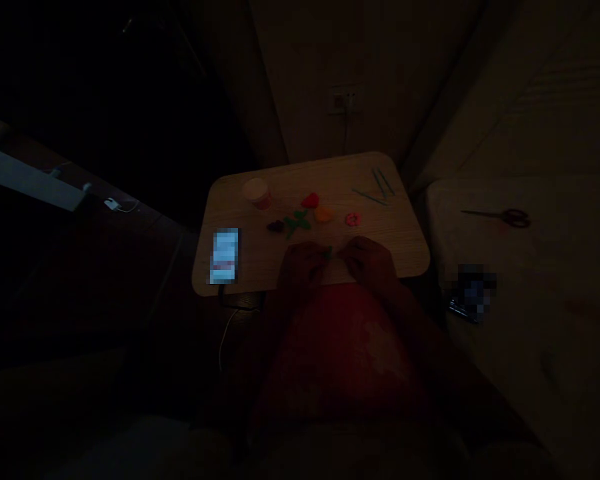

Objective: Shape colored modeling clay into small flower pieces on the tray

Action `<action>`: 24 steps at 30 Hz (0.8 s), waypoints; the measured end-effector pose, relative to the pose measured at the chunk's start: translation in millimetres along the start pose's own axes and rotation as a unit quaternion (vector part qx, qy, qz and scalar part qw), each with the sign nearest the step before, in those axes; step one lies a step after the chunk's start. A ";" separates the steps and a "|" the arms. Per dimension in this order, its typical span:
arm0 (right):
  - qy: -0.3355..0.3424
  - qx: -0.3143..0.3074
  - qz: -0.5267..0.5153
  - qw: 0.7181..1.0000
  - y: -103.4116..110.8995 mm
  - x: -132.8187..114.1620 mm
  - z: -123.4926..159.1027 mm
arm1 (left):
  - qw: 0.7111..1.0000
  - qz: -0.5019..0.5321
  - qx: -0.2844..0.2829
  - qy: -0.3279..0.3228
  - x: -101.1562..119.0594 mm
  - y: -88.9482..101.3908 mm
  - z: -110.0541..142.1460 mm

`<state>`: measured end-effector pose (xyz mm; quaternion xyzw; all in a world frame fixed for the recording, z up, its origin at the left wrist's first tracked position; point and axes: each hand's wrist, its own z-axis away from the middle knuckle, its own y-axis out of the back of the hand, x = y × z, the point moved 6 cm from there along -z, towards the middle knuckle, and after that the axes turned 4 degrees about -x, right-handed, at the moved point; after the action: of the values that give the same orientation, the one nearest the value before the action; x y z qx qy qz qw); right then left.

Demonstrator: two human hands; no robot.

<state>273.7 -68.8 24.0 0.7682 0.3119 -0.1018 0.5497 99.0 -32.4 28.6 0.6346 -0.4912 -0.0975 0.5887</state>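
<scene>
In the dim light, my left hand (304, 264) rests at the near edge of a small wooden table (240, 280), its fingers closed on a small green piece (329, 253). My right hand (369, 261) is just to the right, fingertips pinched close to that piece; what they hold, if anything, is too dark to make out. Beyond the hands lie green leaf-like pieces (298, 222), a dark purple piece (275, 227), a red piece (310, 200), an orange piece (323, 214) and a pink ring-shaped piece (353, 219).
A round tub (257, 193) stands at the table's back left, behind a lit phone (224, 257). Thin green sticks (383, 183) lie at the back right. Scissors (515, 217) and a blurred dark object (473, 293) rest on a pale surface to the right.
</scene>
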 end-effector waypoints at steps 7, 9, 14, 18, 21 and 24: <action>-0.014 0.002 -0.003 1.000 1.2 0.6 0.3 | 1.000 -0.010 0.007 -0.007 -0.5 0.2 1.4; -0.029 0.016 -0.018 0.999 3.1 2.1 0.7 | 1.000 -0.015 -0.002 -0.007 -0.8 -0.9 1.3; -0.028 -0.003 0.012 1.000 0.3 1.0 -0.2 | 1.000 -0.015 -0.003 0.000 -1.5 -1.9 1.2; -0.030 -0.006 0.011 0.999 0.3 1.0 -1.3 | 1.000 -0.012 -0.001 0.004 -2.0 -2.0 1.1; -0.029 0.003 -0.007 1.000 1.6 0.8 -2.5 | 1.000 -0.008 -0.001 -0.001 -1.0 -1.2 0.5; -0.026 -0.007 -0.008 1.000 0.0 0.8 -3.4 | 1.000 -0.005 0.007 -0.003 -0.5 0.5 0.2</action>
<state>273.7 -65.4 24.9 0.7589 0.3042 -0.1245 0.5621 98.4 -32.1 28.7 0.6411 -0.4902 -0.0988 0.5823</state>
